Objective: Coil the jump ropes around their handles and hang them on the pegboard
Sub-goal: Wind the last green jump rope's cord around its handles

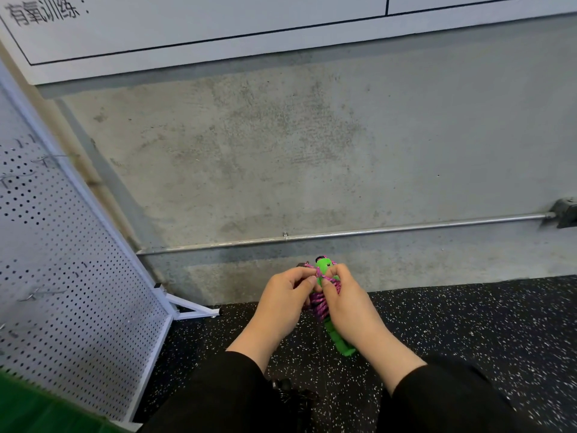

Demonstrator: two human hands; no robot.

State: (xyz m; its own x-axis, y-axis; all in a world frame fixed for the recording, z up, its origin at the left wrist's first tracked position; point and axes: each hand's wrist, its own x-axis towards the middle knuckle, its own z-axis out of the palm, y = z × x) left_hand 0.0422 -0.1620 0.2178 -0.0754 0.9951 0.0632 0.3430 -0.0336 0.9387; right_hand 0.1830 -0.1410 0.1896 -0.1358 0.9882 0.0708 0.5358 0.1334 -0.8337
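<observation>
From the head camera I am watching both hands working low in the middle of the picture, over the black speckled rubber floor (468, 323). The left hand (281, 304) is pinching a strand of the pink-and-purple braided jump rope (318, 303) with curled fingers (307, 281). The right hand (349, 304) is gripping the bright green plastic handles (342, 342), its thumb pressing on the coils. The wraps are bunching around the handles between the two hands; the hands are hiding most of them, so I cannot count the turns. The handle tops are poking out above the knuckles. The white perforated metal pegboard (71, 260) is standing at the left, cut off by the frame edge, its wire hooks blurred. Black sleeves (437, 398) are covering both forearms.
</observation>
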